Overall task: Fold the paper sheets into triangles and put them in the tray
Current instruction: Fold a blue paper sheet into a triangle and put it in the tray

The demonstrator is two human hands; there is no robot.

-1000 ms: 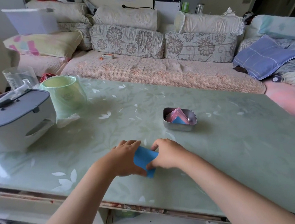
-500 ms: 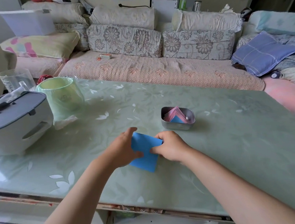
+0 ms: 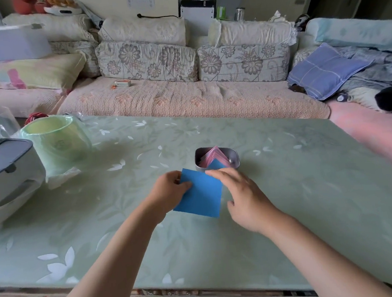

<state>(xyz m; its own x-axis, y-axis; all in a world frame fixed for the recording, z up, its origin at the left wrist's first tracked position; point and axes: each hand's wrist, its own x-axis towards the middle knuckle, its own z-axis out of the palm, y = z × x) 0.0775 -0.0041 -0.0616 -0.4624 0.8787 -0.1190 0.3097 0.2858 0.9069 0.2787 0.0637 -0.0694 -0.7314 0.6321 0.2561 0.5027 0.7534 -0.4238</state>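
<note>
A: One blue paper sheet (image 3: 201, 194) is just in front of the metal tray (image 3: 236, 162). Light and limp?
B: Likely. Fingers of the left hand (image 3: 170, 192) pinch its edge, and the right hand (image 3: 243, 198) rests straight fingers on a corner. Corners look best for gripping.

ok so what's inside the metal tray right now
The metal tray holds a stack of pink folded papers with one blue folded piece in front. The blue sheet and right hand cover its near edge; the count cannot be told.

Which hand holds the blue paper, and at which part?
The left hand pinches the blue paper at its far left corner; the right hand only touches its far right edge with straight fingers.
</note>
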